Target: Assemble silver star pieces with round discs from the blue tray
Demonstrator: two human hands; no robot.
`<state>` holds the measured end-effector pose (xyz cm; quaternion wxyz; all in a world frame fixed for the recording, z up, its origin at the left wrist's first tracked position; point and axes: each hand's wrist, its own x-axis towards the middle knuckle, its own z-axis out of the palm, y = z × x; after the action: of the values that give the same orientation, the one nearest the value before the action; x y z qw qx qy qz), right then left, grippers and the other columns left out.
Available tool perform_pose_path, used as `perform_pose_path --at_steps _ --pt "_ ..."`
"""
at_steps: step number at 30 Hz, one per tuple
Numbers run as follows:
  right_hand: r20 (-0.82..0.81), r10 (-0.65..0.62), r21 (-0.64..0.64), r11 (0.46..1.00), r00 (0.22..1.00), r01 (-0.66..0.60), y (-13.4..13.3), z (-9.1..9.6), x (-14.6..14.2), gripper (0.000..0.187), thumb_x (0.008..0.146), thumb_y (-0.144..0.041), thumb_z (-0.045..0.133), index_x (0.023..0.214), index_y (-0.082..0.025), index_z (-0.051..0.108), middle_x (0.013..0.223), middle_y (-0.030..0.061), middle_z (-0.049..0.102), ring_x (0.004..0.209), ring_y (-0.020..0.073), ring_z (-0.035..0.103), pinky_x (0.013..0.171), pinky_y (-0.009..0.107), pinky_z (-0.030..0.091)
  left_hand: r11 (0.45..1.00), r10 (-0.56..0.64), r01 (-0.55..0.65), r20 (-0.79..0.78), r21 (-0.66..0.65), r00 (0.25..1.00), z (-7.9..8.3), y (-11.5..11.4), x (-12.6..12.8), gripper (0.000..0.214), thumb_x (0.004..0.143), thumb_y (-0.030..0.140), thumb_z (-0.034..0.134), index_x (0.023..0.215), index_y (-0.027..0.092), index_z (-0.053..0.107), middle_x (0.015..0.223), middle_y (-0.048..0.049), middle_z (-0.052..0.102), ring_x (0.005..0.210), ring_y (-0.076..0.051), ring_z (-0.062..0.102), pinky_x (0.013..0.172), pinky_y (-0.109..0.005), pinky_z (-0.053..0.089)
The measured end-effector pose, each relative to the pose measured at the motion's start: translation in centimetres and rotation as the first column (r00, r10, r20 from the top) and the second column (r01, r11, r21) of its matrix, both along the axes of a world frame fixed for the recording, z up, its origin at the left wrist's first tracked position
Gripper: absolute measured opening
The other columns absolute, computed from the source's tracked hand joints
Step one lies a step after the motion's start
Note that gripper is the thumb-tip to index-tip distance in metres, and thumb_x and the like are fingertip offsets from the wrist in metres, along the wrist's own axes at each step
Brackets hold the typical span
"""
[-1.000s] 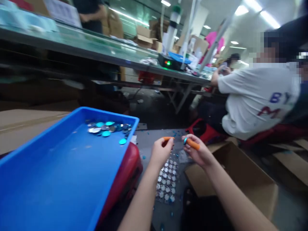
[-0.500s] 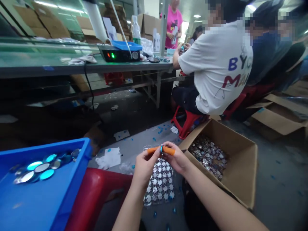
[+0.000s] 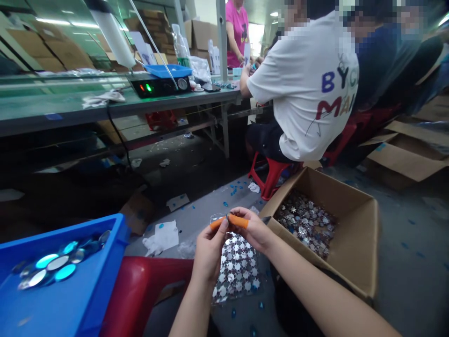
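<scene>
Thumb and index finger of the left hand (image 3: 206, 247) and of the right hand (image 3: 256, 230) are pressing nearly together, both pinching a small thin piece (image 3: 228, 216) between them; it is showing mostly its edge, so its face is hard to make out. Each index finger is wearing an orange sleeve (image 3: 239, 221). If the two hands are pulling or pressing unevenly, the piece could be springing loose, and a sleeve lacking grip (how slick it is, I cannot tell) could be adding to the slip. A dropped piece could be landing on the plastic-wrapped silver stars (image 3: 238, 267) lying below the hands, or getting lost among the blue bits (image 3: 261, 305) scattered nearby. To the right, an open cardboard box (image 3: 358, 234) is holding loose star pieces (image 3: 308, 222); a careless swing of the forearm could be catching its edge. To the left, a red stool (image 3: 147, 274) is standing next to a blue tray (image 3: 87, 295), where shiny discs (image 3: 58, 263) are lying in a loose pile, and a bump could be sending them sliding. Farther out, a co-worker in a white shirt (image 3: 305, 93) is sitting by a long table (image 3: 73, 111).
</scene>
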<state>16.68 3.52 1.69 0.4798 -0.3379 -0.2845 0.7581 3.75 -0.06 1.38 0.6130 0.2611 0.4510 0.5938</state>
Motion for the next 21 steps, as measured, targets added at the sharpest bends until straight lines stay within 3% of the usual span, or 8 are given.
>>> perform_pose_path --at_steps 7,15,21 --pt "-0.094 0.094 -0.018 0.995 0.991 -0.096 0.0 -0.1 0.4 0.037 0.061 -0.032 0.094 0.077 -0.016 0.066 0.071 -0.0020 0.064 0.065 0.0097 0.057 0.066 0.024 0.044 1.000 0.003 -0.001 0.077 -0.023 0.997 0.5 -0.3 0.3 0.042 0.062 0.041 0.094 0.093 0.016 0.080 0.094 -0.0086 0.075 0.086 -0.016 0.066 0.076 -0.022 0.050" --pt "-0.201 0.139 -0.170 0.970 0.970 -0.174 0.1 -0.5 0.9 0.041 0.055 -0.023 0.096 0.081 -0.017 0.066 0.074 -0.0012 0.068 0.068 0.0116 0.063 0.070 0.025 0.047 0.995 -0.034 0.047 -0.152 0.085 0.988 -0.1 -0.3 -0.6 0.036 0.071 0.042 0.088 0.093 0.015 0.080 0.091 -0.0092 0.076 0.089 -0.020 0.067 0.089 -0.029 0.051" --pt "-0.159 0.172 -0.205 0.957 0.972 -0.203 0.2 -0.6 1.2 0.042 0.054 -0.023 0.097 0.079 -0.016 0.064 0.078 0.0001 0.069 0.072 0.0130 0.065 0.076 0.028 0.049 0.990 -0.053 0.091 -0.313 0.108 0.948 0.7 -0.5 -1.1 0.032 0.071 0.043 0.086 0.085 0.015 0.080 0.081 -0.0081 0.075 0.079 -0.020 0.068 0.081 -0.029 0.054"
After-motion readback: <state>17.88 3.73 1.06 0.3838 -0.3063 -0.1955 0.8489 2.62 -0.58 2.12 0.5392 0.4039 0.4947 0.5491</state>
